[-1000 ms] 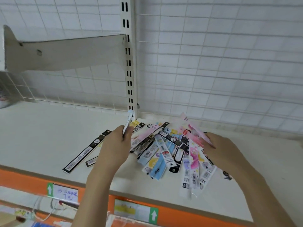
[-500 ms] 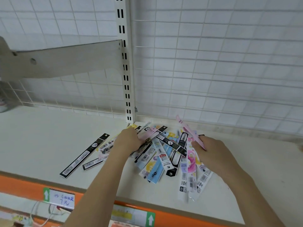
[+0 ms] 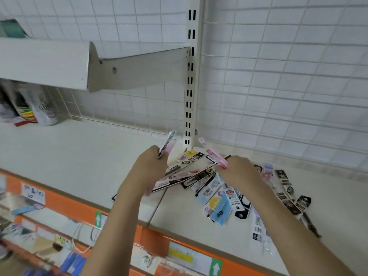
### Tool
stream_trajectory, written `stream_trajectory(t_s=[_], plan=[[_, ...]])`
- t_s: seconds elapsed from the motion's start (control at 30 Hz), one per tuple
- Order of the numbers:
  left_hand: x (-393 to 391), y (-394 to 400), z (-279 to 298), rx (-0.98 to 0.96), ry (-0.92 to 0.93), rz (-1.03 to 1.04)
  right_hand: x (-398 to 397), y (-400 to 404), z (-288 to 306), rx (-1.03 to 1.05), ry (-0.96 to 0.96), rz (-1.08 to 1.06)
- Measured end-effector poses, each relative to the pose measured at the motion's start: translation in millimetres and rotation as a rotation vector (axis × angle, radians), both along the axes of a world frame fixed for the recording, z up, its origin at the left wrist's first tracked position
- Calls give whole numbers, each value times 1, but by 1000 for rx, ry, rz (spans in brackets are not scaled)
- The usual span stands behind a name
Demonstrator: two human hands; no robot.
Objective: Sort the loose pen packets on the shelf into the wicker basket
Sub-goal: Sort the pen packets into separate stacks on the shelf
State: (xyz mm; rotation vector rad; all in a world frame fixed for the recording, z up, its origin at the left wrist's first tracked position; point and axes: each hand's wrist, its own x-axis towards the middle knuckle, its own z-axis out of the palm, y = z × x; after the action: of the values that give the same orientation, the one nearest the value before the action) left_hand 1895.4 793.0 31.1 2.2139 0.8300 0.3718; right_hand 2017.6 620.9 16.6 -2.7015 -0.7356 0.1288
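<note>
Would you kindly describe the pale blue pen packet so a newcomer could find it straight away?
Start at the white slotted upright post on the wire grid wall, then drop to the heap of pen packets on the cream shelf. At the heap's front edge lies the pale blue pen packet, the only plain sky-blue one, beside a black-and-white packet.

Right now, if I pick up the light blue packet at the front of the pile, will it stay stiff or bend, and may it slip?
The light blue packet looks long, thin and flat, so it is probably light and may flex when held at one end. Its wrapping seems glossy, so it could slip. It lies across neighbours in the pile, so lifting it may drag those along.
</note>
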Motion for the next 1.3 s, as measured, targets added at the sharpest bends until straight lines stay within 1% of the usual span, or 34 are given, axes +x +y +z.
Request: stream_trajectory(t_s=[0.07, 0.13, 0.2, 0.27, 0.33, 0.5, 0.63, 0.77, 0.83, 0.97, 1.13, 1.23, 1.3], plan=[[-11, 4, 1, -1, 5, 33, -2, 16, -1, -7, -63, -18], [-21, 8, 2, 9, 18, 54, -4, 27, 0, -87, -128, -32], [-29, 14, 0, -12, 16, 75, -3, 35, 0, -157, -138, -31], [-35, 20, -2, -28, 19, 96, -3, 38, 1, -205, -110, 9], [-38, 26, -4, 17, 52, 102, 0, 39, 1, -227, -41, 42], [-34, 35, -12, 92, 110, 134, 13, 40, 2, -184, 182, -49], [-26, 43, -22, 140, 179, 158, 15, 32, 6, -143, 210, -47], [-24, 47, -29, 200, 375, 151, 11, 20, 17, -102, 233, -34], [-24, 47, -31, 190, 436, 128, 7, 14, 26, -93, 214, -38], [-23, 44, -31, 203, 456, 101, 7, 6, 30, -90, 164, -38], [-20, 44, -18, 279, 429, 153, 14, -3, 20, -61, 96, -61], [-7, 41, -8, 341, 391, 71, 18, -10, 18, -29, 89, -29], [7, 33, -2, 313, 361, -10, 20, -15, 18, -13, 93, -16]])
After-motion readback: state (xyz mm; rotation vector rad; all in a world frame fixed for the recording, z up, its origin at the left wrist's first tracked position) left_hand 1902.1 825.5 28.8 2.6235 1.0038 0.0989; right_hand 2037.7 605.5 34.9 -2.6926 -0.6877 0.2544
